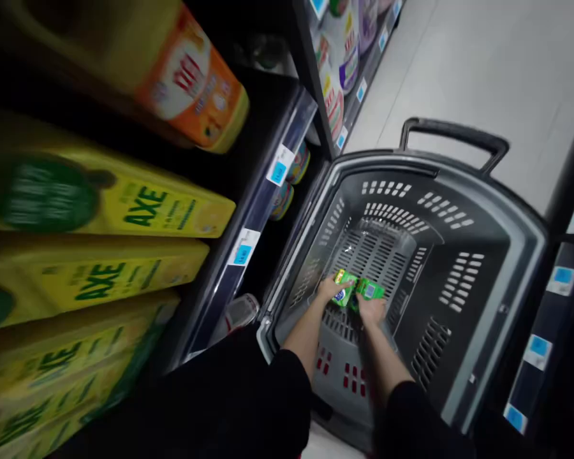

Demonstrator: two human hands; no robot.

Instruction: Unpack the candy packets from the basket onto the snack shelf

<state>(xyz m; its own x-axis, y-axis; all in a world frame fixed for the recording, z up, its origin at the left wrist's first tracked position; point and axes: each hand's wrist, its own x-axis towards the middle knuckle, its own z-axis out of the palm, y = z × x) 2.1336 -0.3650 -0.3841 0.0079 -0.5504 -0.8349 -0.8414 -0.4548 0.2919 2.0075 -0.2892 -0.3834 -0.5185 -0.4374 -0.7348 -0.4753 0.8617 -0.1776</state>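
Observation:
Both arms, in black sleeves, reach down into a deep grey shopping basket point(463, 344) with slotted walls and floor. My left hand point(328, 289) is closed on the edge of a green packet point(343, 294) with a yellow patch and white lettering. My right hand point(372, 308) grips a second green packet point(370, 290), which shows a pale label. The packets lie side by side over the slotted basket floor, almost touching. Whether they rest on the floor cannot be told. Parts of both packets are hidden by the fingers.
Close on the left, a shelf holds several yellow AXE boxes point(167, 207) and an orange-labelled bottle point(196, 83). Its edge carries price tags point(243, 247). The basket's handle point(454, 131) stands out at the far rim. Another shelf edge point(545, 325) lies right; pale floor point(478, 70) stretches beyond.

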